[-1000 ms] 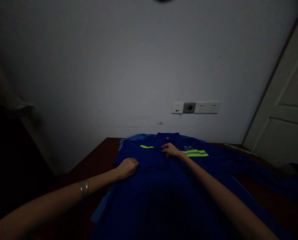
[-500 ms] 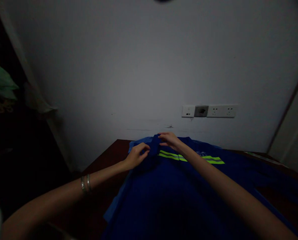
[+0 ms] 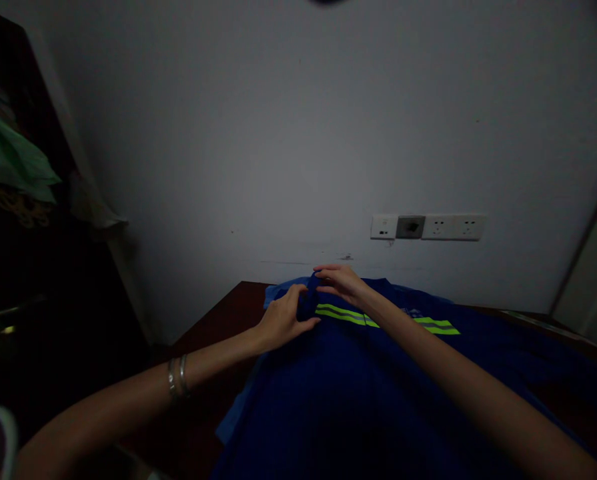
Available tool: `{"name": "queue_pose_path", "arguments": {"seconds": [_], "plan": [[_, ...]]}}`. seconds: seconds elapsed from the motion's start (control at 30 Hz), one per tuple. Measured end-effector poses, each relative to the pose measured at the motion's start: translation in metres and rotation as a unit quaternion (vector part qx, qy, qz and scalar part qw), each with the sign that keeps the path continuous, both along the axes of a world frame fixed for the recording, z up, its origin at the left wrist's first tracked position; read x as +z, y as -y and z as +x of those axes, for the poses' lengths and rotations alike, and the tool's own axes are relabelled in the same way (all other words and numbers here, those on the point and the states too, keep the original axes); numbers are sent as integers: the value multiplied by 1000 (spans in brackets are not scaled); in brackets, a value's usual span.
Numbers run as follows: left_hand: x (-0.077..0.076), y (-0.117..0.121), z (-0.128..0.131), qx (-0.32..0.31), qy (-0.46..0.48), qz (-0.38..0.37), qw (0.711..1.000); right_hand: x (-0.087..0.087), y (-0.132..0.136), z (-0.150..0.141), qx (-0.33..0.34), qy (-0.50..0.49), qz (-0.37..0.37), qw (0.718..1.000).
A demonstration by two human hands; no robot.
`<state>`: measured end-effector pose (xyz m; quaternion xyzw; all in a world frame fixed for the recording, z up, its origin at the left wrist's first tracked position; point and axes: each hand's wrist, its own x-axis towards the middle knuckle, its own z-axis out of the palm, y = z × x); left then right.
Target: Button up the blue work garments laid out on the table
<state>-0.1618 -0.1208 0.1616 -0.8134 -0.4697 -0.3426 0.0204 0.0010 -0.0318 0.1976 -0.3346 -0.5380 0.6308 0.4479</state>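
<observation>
A dark blue work shirt [image 3: 358,393] with neon yellow reflective stripes [image 3: 431,325] lies spread on a dark wooden table [image 3: 218,320]. My left hand [image 3: 281,321] and my right hand [image 3: 339,283] both pinch the shirt's collar [image 3: 308,301] at the far end, lifting and folding a bunch of fabric between them. Two bangles sit on my left wrist. A lighter blue garment [image 3: 235,417] shows beneath the shirt at its left edge.
A white wall with a row of power sockets [image 3: 427,227] stands just behind the table. Dark shelving with a green cloth [image 3: 8,160] is on the left. A door edge [image 3: 591,280] is at the far right. The room is dim.
The camera turned left. Both hands moved from resting flat on the shirt's chest up to the collar and closed on it, bunching the fabric between them.
</observation>
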Motion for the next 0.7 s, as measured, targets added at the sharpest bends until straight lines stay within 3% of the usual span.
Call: {"name": "queue_pose_path", "arguments": {"seconds": [0.13, 0.23, 0.37, 0.5, 0.6, 0.7], "plan": [[3, -5, -7, -5, 25, 9, 1000, -2, -7, 9, 15, 9, 19, 1000], [12, -6, -18, -14, 44, 9, 999, -5, -11, 23, 35, 89, 81, 992], [22, -4, -32, -32, 57, 0, 998, -12, -12, 37, 47, 209, 258, 942], [26, -4, -42, -75, 49, -9, 996, -18, -10, 38, -7, 238, 407, 882], [25, -3, -47, -77, 55, -27, 995, -21, -9, 38, -26, 227, 433, 872], [23, -3, -51, -53, 81, -39, 995, -25, -7, 37, 5, 205, 397, 895]]}}
